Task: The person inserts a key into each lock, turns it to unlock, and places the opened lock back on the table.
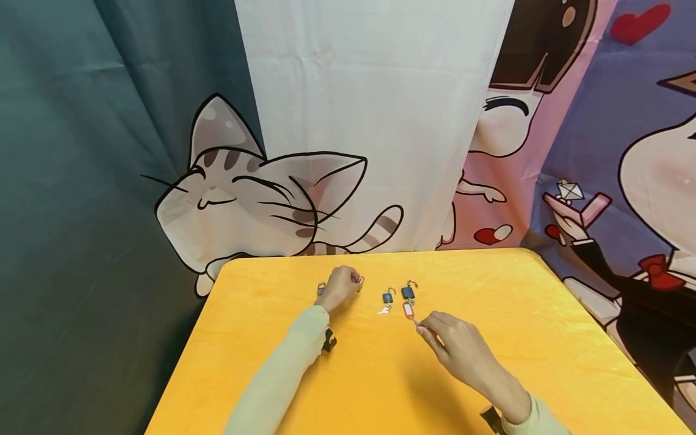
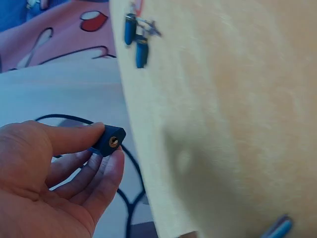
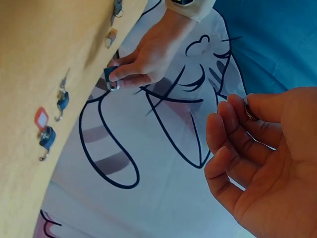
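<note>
My left hand (image 1: 339,287) pinches a dark blue padlock (image 2: 110,140) between thumb and fingers, above the far part of the table. Its brass keyhole faces the left wrist camera, and its silver shackle shows in the right wrist view. Lower and to the right, my right hand (image 1: 457,347) pinches a small metal piece (image 3: 251,113), mostly hidden by the fingers, so its kind is unclear. Between the hands lie two blue padlocks with raised shackles. The right padlock (image 1: 408,292) has a red-and-white tag (image 1: 408,310) beside it; the left padlock (image 1: 388,298) has silver keys (image 1: 384,310).
Another padlock (image 1: 321,289) lies just left of my left hand, partly covered by it. A yellow cloth covers the table (image 1: 348,386). Behind its far edge hangs a curtain (image 1: 380,121) printed with a cartoon cat and figures.
</note>
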The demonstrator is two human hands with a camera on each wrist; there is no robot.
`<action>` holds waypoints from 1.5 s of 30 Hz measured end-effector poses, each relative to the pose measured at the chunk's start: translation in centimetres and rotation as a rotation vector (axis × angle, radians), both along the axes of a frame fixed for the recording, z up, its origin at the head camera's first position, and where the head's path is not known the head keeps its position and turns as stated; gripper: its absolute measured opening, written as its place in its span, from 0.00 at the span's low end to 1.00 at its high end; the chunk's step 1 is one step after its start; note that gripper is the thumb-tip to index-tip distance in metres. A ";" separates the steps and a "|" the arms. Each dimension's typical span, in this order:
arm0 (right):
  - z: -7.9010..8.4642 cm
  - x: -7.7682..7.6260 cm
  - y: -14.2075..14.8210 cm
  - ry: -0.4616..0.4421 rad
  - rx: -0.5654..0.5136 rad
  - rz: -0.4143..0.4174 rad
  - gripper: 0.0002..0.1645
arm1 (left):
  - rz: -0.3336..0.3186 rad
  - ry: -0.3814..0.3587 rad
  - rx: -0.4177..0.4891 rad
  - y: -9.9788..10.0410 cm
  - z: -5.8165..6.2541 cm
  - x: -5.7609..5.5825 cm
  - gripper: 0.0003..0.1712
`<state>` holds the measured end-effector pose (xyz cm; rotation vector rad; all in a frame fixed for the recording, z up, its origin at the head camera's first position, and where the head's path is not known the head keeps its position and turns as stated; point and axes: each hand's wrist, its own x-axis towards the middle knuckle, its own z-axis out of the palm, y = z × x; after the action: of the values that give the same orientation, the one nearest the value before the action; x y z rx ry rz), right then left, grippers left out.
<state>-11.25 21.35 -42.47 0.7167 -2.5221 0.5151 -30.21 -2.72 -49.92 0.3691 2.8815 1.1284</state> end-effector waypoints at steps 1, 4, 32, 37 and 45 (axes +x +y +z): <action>0.2 -0.1 0.0 0.005 0.001 0.001 0.05 | 0.003 0.009 0.011 0.1 0.3 0.1 0.02; 0.7 -0.5 0.1 0.025 0.007 0.006 0.05 | 0.004 0.036 0.055 0.2 1.2 0.5 0.02; 4.8 -2.7 -2.0 0.161 -0.044 0.121 0.06 | -0.017 0.220 0.507 -1.3 8.5 6.8 0.10; 5.0 -3.0 -2.6 0.150 -0.070 0.143 0.04 | -0.040 0.224 0.604 -1.7 9.3 7.7 0.10; 5.2 -3.5 -3.9 0.127 -0.125 0.188 0.04 | -0.072 0.202 0.713 -1.8 10.5 9.3 0.11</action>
<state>-14.71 17.43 -37.23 0.9134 -2.2963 0.6631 -20.92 -4.56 -39.45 0.6180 2.4739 2.1858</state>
